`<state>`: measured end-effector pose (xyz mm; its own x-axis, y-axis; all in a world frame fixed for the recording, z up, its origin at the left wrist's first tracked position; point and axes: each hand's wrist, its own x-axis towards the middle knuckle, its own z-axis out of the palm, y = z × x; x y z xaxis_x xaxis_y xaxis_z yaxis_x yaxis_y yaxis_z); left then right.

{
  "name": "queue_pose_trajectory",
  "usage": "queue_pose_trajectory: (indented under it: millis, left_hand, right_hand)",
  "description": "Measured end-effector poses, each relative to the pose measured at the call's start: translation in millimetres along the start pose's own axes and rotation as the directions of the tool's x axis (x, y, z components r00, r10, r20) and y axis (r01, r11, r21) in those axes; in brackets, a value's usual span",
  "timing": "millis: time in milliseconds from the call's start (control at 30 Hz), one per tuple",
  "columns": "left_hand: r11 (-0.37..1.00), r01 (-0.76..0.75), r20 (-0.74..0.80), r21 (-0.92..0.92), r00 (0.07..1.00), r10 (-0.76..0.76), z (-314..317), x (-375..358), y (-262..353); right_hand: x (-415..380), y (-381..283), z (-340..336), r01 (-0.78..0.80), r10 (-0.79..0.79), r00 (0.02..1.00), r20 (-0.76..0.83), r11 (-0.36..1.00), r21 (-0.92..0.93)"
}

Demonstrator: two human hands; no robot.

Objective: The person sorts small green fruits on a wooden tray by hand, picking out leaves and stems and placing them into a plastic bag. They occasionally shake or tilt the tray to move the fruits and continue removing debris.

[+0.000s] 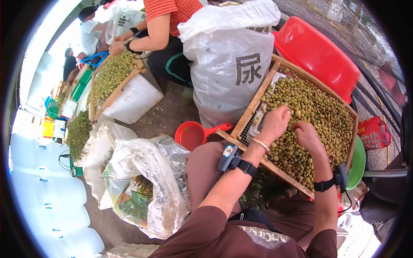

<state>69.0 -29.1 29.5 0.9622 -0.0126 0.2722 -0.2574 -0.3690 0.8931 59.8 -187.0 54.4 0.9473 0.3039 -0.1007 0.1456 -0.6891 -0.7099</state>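
Observation:
Small round green-brown fruits (318,112) fill most of a wooden-framed mesh tray (251,112) in front of me. Over the left part of the pile is my left hand (276,122), its fingers bent down toward the fruits; a bangle and a strapped device are on that arm. Close by on the right, my right hand (307,135) touches the pile with curled fingers. Whatever either hand's fingertips hold is too small or hidden to make out. Bare mesh shows along the tray's left side.
A white sack (223,64) stands behind the tray, beside a red basin (320,56). A red scoop (191,134) and an open plastic bag (150,185) are at the left. A co-worker (165,21) sits at another fruit tray (112,101). A green basin (356,165) lies right.

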Motion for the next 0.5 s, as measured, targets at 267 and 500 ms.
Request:
queue_pose_trajectory:
  millis: [267,500]
  left_hand:
    - [0.813,0.475,0.516,-0.336,0.815,-0.263,-21.8,-36.9,29.7]
    - [0.531,0.602,0.457,-0.597,0.799,-0.392,-17.6,-57.2,18.9]
  right_hand:
    - [-42.0,-25.2,-3.5,-0.18,0.123,0.978,0.171,0.91,0.373]
    - [-68.0,-5.5,7.6,-0.301,0.189,0.953,0.237,0.694,0.654]
